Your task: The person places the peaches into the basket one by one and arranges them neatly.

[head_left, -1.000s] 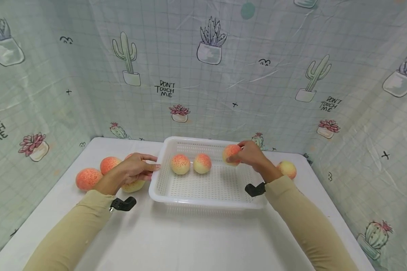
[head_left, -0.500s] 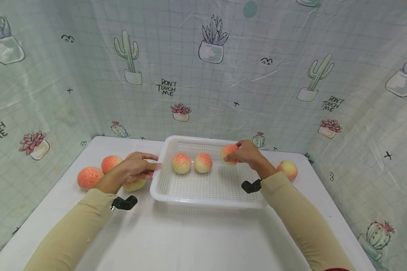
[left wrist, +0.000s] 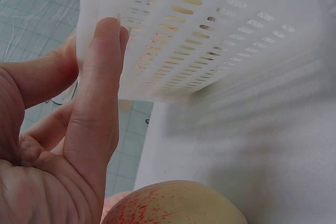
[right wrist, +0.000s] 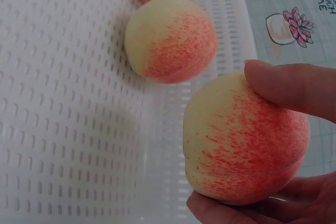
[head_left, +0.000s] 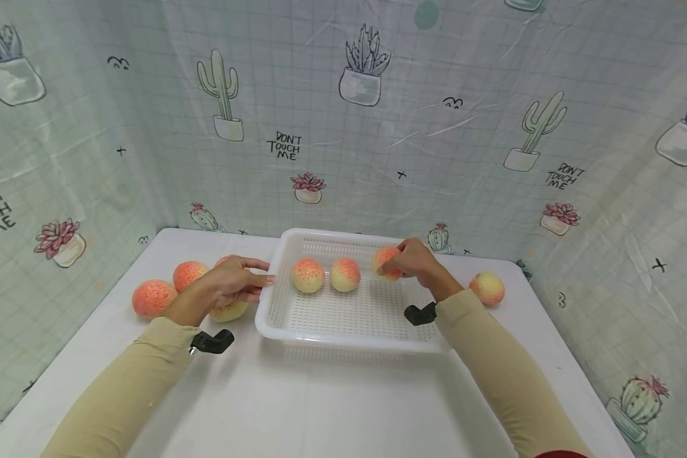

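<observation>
A white perforated plastic basket stands tilted toward me on the table. My left hand grips its left rim between thumb and fingers; the left wrist view shows the basket's slotted outer wall. Inside, two peaches sit side by side: a left peach and a middle peach. My right hand holds a third peach over the basket's back right part, thumb on one side and fingers on the other. Some right-hand fingers are hidden behind that peach.
Several peaches lie left of the basket, among them a red peach and a pale peach partly under my left hand. Another peach lies to the right. A patterned curtain surrounds the white table.
My right hand has moved slightly left and lower with its peach, nearer the middle peach. The left hand keeps its hold on the basket rim.
</observation>
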### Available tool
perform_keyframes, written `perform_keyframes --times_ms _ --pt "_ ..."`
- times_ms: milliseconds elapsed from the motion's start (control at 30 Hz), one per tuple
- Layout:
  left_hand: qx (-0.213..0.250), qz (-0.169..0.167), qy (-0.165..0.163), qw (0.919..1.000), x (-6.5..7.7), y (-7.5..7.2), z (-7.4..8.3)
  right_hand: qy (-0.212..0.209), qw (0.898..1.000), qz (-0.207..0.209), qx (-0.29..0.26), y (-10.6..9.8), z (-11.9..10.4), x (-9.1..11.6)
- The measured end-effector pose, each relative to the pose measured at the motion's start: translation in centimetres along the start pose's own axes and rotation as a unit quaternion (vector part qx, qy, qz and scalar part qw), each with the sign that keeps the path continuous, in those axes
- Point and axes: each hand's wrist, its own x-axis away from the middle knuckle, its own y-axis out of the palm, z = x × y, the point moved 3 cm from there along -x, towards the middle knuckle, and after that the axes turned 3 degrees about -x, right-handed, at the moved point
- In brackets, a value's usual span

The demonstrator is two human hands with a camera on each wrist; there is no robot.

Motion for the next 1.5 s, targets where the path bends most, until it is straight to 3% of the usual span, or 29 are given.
perform_keyframes --times_ms 433,700,1233,1500 --pt "0.003 -0.010 0.007 0.9999 0.2 -0.1 0.0 0.008 1.000 0.011 0.022 1.1 0.5 -1.1" --pt "0.004 -0.013 0.008 0.9999 0.4 0.0 0.1 0.023 1.000 0.008 0.018 1.7 0.7 -1.5" --pt "0.001 -0.014 0.006 0.9999 0.3 -0.1 0.1 0.010 1.000 -0.006 0.013 2.5 1.0 -2.2" --pt "0.005 -0.016 0.006 0.9998 0.2 -0.1 0.1 0.018 0.999 -0.012 0.032 2.9 1.3 -2.8"
